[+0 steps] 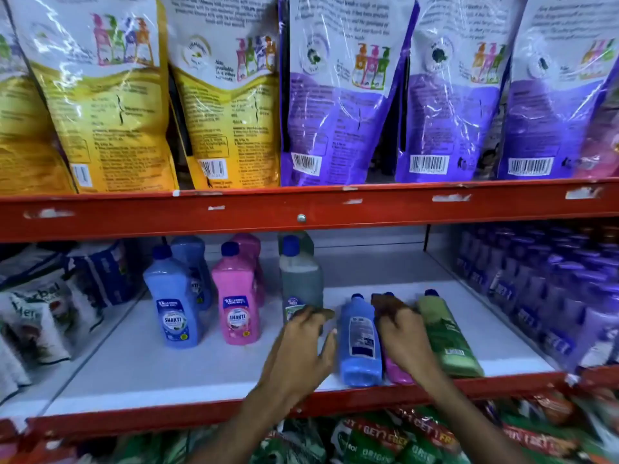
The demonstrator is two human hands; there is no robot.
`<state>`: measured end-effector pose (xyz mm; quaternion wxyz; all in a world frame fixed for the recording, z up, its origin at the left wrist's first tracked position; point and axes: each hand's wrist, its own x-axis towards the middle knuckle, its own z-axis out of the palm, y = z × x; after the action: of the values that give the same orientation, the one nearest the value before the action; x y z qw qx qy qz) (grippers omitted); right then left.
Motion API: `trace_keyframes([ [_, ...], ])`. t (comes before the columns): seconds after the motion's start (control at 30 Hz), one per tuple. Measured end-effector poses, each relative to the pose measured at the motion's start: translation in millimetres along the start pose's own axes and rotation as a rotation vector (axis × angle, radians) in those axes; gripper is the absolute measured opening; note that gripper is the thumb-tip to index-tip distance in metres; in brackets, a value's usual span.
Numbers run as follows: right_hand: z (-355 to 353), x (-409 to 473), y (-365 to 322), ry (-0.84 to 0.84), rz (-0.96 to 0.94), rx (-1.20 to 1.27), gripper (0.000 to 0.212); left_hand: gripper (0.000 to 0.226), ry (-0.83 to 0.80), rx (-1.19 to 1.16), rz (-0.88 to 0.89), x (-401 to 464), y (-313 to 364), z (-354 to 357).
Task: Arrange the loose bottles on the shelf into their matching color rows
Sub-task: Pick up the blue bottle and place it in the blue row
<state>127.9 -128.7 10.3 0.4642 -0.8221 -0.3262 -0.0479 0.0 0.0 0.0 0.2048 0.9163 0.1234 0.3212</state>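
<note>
Three loose bottles lie flat near the front edge of the white shelf (167, 363): a blue bottle (360, 343), a pink bottle (397, 373) and a green bottle (445, 336). My right hand (405, 333) rests on top of the pink bottle and hides most of it. Just left of the blue bottle, my left hand (301, 343) hovers with fingers spread and holds nothing. Upright rows stand behind: blue (174, 303), pink (236, 299) and grey-green (299, 279).
Purple bottles (542, 289) fill the right side of the shelf, and bags (40, 316) crowd its left. Yellow and purple refill pouches (338, 95) hang on the shelf above. A red beam (301, 209) runs overhead. Packets fill the shelf below.
</note>
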Motion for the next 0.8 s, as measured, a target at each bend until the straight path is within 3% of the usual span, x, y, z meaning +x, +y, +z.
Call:
trace_keyframes([
  [0.07, 6.7, 3.0, 5.0, -0.129, 0.174, 0.014, 0.025, 0.022, -0.151, -0.128, -0.205, 10.8, -2.4, 17.7],
  [0.13, 13.1, 5.2, 7.3, -0.218, 0.312, 0.066, 0.035, 0.021, -0.277, -0.206, -0.38, 23.3, -1.4, 31.8],
  [0.17, 16.1, 6.1, 7.4, -0.228, 0.349, 0.106, 0.037, 0.026, -0.318, -0.214, -0.423, 30.1, -6.1, 41.4],
  [0.23, 19.1, 7.1, 6.6, -0.235, 0.379, 0.157, 0.022, 0.034, -0.372, -0.281, -0.532, 40.2, -10.9, 54.0],
  [0.33, 20.8, 9.7, 7.6, -0.239, 0.411, 0.2, 0.012, 0.027, -0.391, -0.39, -0.651, 48.2, -12.1, 66.9],
  [0.53, 10.1, 11.3, 3.3, -0.226, 0.422, 0.3, 0.026, 0.03, -0.399, -0.498, -0.808, 60.4, 0.8, 67.9],
  [0.6, 10.0, 13.2, 7.7, -0.211, 0.417, 0.322, 0.021, 0.033, -0.336, -0.525, -0.821, 60.5, 4.8, 69.5],
  [0.7, 8.5, 14.3, 16.8, -0.158, 0.442, 0.415, 0.012, 0.013, -0.249, -0.6, -0.796, 55.9, 7.2, 72.6],
  [0.8, 0.8, 14.1, 20.3, -0.096, 0.401, 0.584, 0.021, 0.028, -0.137, -0.735, -0.752, 49.6, 7.4, 59.6],
])
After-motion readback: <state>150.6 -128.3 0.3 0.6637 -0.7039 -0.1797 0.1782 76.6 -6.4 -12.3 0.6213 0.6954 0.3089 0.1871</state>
